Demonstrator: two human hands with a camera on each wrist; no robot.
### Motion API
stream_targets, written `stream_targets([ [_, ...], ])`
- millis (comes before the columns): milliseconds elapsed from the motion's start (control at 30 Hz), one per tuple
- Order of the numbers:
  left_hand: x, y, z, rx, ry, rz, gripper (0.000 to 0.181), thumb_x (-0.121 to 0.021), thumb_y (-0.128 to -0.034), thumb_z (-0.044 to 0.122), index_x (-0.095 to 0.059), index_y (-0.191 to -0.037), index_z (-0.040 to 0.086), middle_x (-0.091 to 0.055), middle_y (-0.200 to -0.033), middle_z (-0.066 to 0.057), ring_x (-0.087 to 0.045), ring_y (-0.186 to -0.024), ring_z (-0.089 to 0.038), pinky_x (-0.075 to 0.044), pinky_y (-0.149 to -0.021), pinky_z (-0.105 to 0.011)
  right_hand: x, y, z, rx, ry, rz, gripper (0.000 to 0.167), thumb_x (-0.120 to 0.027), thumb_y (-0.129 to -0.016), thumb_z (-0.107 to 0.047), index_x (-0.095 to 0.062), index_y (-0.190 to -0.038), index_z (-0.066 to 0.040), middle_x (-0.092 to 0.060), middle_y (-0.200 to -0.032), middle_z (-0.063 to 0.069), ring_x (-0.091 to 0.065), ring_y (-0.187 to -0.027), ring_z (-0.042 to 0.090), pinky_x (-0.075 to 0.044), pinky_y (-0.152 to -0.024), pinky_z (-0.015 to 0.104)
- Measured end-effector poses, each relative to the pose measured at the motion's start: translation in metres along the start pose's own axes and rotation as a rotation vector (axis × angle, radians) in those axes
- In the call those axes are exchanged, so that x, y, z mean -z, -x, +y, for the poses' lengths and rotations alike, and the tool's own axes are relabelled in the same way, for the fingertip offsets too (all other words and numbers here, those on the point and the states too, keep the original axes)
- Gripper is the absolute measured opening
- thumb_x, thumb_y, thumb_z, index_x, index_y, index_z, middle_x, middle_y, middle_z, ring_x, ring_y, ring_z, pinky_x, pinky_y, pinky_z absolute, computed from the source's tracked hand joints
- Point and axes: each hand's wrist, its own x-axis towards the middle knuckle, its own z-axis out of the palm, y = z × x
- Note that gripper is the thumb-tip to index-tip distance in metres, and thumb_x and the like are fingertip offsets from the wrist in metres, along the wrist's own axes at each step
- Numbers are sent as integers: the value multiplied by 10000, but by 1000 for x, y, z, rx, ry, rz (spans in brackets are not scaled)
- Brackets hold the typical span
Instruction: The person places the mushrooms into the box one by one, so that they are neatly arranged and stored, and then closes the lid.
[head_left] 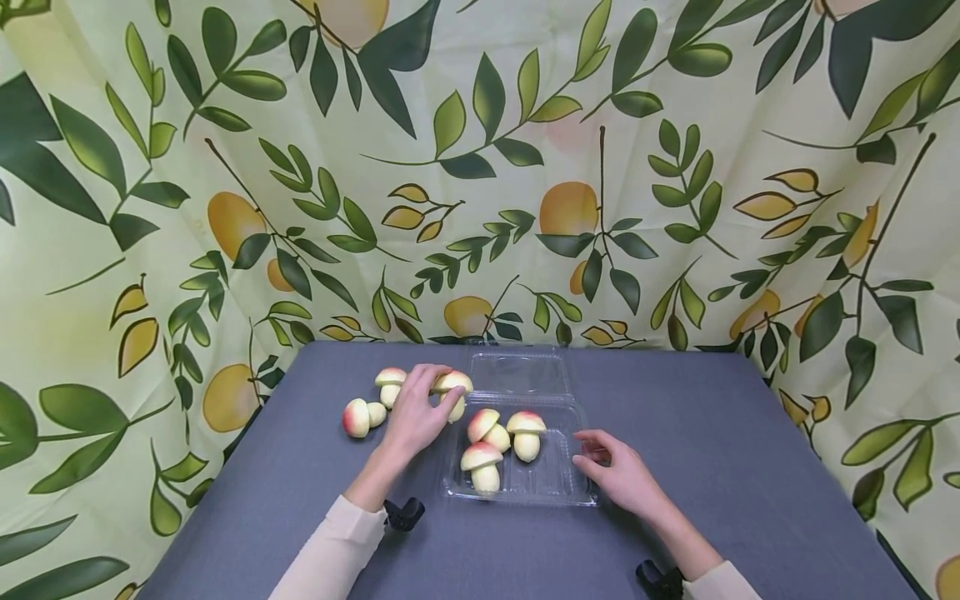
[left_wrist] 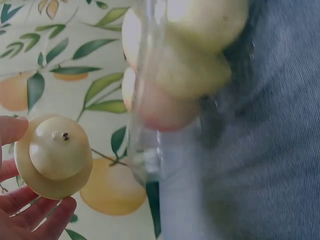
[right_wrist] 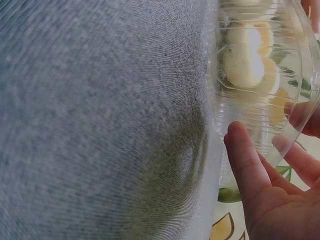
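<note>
My left hand (head_left: 415, 414) holds a toy mushroom (head_left: 453, 382) by its cap between thumb and fingers, above the left back side of a clear plastic clamshell box (head_left: 562, 479). In the left wrist view that mushroom (left_wrist: 59, 147) shows its pale stem end toward the camera. Three mushrooms with pale stems and pink-red caps lie in the box: one at the front left (head_left: 483, 468), one behind it (head_left: 489, 429), one farther right (head_left: 527, 435). My right hand (head_left: 621, 475) is at the box's right wall, fingers loosely bent; whether they touch it I cannot tell.
Two more mushrooms lie on the grey table to the left, one upright (head_left: 390, 386) and one on its side (head_left: 362, 417). The box's open lid (head_left: 521, 372) lies back toward a leaf-and-fruit patterned curtain (head_left: 495, 250). Black straps (head_left: 405, 514) sit at both wrists.
</note>
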Motion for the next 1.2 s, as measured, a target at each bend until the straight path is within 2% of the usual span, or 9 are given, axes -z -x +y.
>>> stream_targets([
  [333,-7,6,21,-58,66,-30,310,-761,-922,260,-691,-1160,74,-639,-1119,-66,-612,-931,-200,-529,-805,-386,0,-1,0,-9,6,2,383,-731,-932,-157,-647,-1297,-76,-673,-1173,103,-650,-1044,235,-538,-874,445],
  [500,-12,10,28,-100,77,-48,299,-743,-938,269,-683,-1156,75,-636,-1126,-62,-610,-930,-181,-542,-809,-388,0,0,0,-3,9,6,380,-738,-929,-161,-650,-1287,-68,-677,-1162,104,-653,-1031,241,-543,-859,444],
  [700,-22,18,34,-97,115,-99,298,-747,-935,259,-678,-1161,79,-627,-1122,-55,-620,-880,-189,-545,-773,-354,0,0,-2,0,14,4,378,-741,-929,-162,-651,-1283,-64,-677,-1149,96,-654,-1021,235,-543,-851,436],
  [867,-29,24,41,-94,138,-140,295,-734,-946,280,-676,-1170,96,-625,-1129,-41,-621,-915,-185,-547,-782,-339,1,1,-3,-6,14,0,387,-744,-929,-169,-648,-1288,-60,-677,-1154,91,-654,-1029,232,-542,-856,443],
  [1033,-37,30,45,-91,154,-149,296,-745,-935,271,-682,-1166,96,-630,-1136,-41,-615,-949,-154,-552,-788,-343,2,1,-2,3,10,-2,400,-750,-924,-182,-646,-1290,-56,-677,-1158,99,-655,-1030,236,-541,-858,440],
  [1200,-44,37,47,-116,119,-145,281,-762,-916,262,-684,-1137,107,-635,-1102,-25,-601,-939,-144,-510,-759,-293,1,0,-2,-1,8,-1,396,-745,-925,-175,-648,-1294,-70,-675,-1163,102,-651,-1040,232,-535,-874,439],
])
